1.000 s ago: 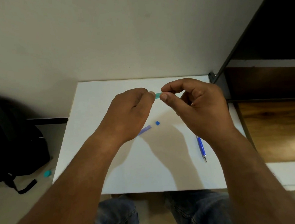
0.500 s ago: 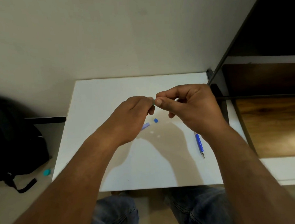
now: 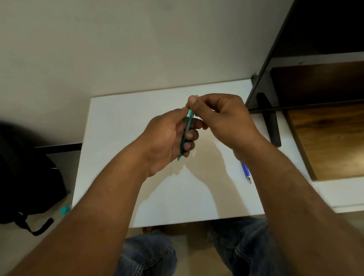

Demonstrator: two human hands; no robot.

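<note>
Translucent green plastic pen (image 3: 188, 125), matt white tabletop (image 3: 134, 123), glossy wood shelf (image 3: 339, 139) (dark-grained).

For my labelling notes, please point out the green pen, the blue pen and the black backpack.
green pen (image 3: 188, 122): head view, visible barrel.
blue pen (image 3: 246, 170): head view, blue barrel.
black backpack (image 3: 21, 165): head view, main body.

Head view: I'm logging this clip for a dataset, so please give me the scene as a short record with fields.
work: two hands handle a green pen above a white table
left hand: grips the barrel, fingers curled round it
right hand: pinches the upper end between thumb and finger
pen pose: off the table, tilted, lower end toward the person
on table: blue pen, lying flat, right of the hands
on floor, left: black backpack; small teal item near the table's corner
</note>
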